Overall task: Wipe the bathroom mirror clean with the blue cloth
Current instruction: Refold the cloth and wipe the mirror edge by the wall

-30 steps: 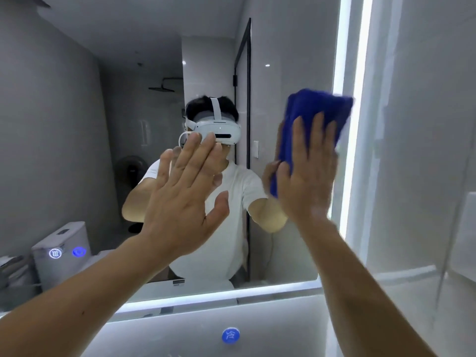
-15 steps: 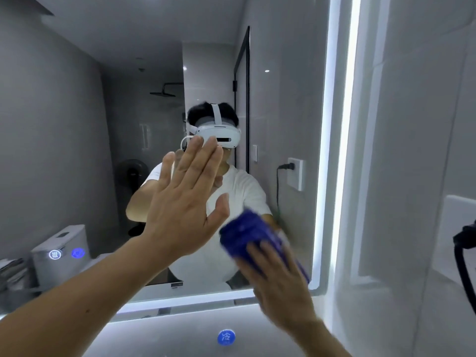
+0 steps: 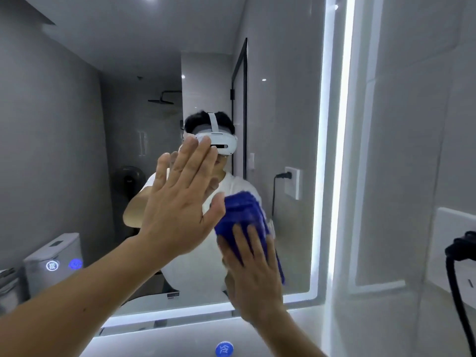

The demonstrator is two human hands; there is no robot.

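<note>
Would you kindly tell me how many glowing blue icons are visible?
2. One blue icon at lower left; the other blue icon at bottom centre. More may be hidden.

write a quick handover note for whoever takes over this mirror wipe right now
Left hand: open, fingers straight, flat at the mirror near its middle; contact unclear.
Right hand: straight fingers press the blue cloth on the glass, lower right, near the lit edge.
Done: cannot tell which areas are wiped; no streaks show.
Left: cover the whole glass, left side and top included.
</note>
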